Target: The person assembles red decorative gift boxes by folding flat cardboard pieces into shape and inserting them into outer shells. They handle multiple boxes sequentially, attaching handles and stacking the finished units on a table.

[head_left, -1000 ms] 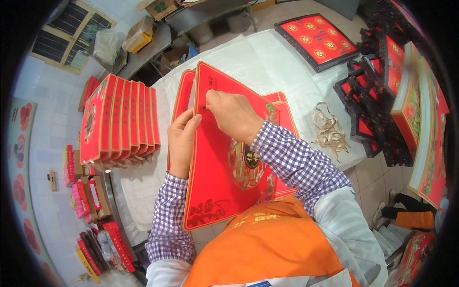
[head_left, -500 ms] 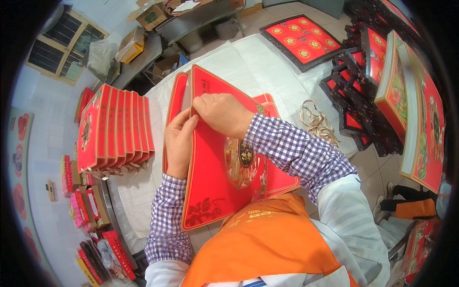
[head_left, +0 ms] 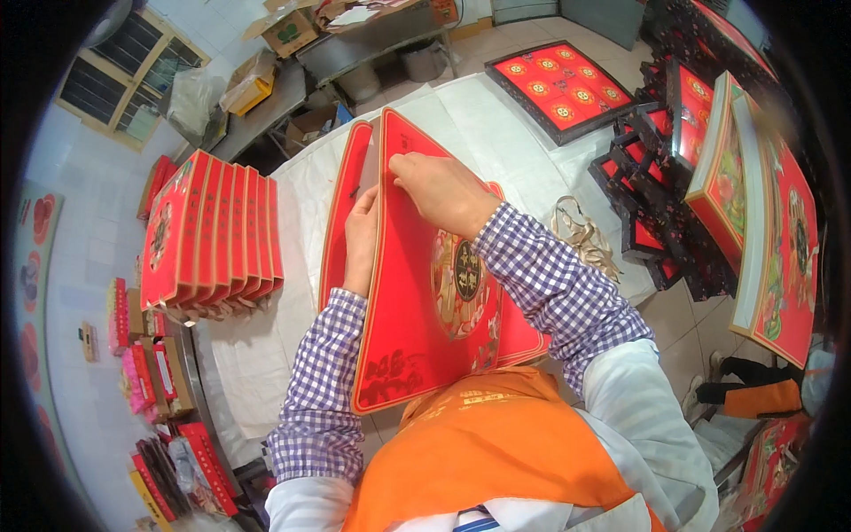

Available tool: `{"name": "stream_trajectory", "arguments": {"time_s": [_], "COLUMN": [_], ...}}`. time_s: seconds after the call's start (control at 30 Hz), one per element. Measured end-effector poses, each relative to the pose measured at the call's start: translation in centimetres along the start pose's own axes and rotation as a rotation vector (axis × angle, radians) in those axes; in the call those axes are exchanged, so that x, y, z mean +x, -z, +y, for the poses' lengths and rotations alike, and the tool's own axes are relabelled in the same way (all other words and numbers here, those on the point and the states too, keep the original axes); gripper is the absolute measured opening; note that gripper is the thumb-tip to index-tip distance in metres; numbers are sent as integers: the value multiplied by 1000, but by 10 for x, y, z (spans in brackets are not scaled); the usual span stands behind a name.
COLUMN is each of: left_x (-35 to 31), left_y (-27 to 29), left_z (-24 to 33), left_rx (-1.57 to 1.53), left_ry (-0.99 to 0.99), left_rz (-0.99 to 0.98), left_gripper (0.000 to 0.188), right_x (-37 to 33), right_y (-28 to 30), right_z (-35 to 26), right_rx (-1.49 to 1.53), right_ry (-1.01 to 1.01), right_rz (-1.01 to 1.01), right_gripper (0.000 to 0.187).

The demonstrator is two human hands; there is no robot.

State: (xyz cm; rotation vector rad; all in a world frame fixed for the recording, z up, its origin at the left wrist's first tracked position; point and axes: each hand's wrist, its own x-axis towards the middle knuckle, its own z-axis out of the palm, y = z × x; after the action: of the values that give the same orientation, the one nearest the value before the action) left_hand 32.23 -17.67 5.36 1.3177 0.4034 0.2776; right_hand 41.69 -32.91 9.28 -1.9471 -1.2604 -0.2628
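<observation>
A red cardboard box cover point(head_left: 417, 355) with gold edging and a round medallion stands tilted in front of me, its panels spread apart at the top. My left hand point(head_left: 360, 239) reaches between the panels, its fingers bent together and partly hidden by the nearer panel. Against that panel's outer face, near its upper left edge, my right hand point(head_left: 452, 197) has its fingers curled in a pinch. What the fingertips hold, if anything, is hidden. Right of the cover, a bundle of beige cords point(head_left: 585, 238) lies on the white-covered table point(head_left: 479, 115).
Several similar red covers point(head_left: 213, 235) stand in a row at the left, cords showing below. A black-framed red tray point(head_left: 560, 89) lies at the far right of the table. Black-edged trays point(head_left: 651, 177) and large red box covers point(head_left: 789, 222) are piled at the right.
My left hand has slipped from the panel's edge to behind it, between the panels. My right hand has shifted slightly right and up. The cover appears a little farther right.
</observation>
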Motion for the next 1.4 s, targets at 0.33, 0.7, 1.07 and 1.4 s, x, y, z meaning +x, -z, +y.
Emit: {"name": "stream_trajectory", "arguments": {"time_s": [0.33, 0.7, 1.07, 1.4], "left_x": [14, 0, 3, -33], "left_y": [-22, -26, -22, 6], "left_z": [-19, -11, 4, 79], "left_rx": [143, -113, 178, -176], "left_ry": [-36, 7, 40, 86], "left_rz": [151, 139, 214, 274], "left_gripper": [23, 30, 33, 18], "right_x": [-12, -5, 27, 38], "right_y": [13, -15, 8, 5], "right_z": [2, 12, -6, -45], "right_rx": [-79, 75, -133, 125], "right_ry": [-169, -219, 215, 148], "right_rz": [-77, 12, -295, -195], "right_gripper": [16, 22, 26, 25]}}
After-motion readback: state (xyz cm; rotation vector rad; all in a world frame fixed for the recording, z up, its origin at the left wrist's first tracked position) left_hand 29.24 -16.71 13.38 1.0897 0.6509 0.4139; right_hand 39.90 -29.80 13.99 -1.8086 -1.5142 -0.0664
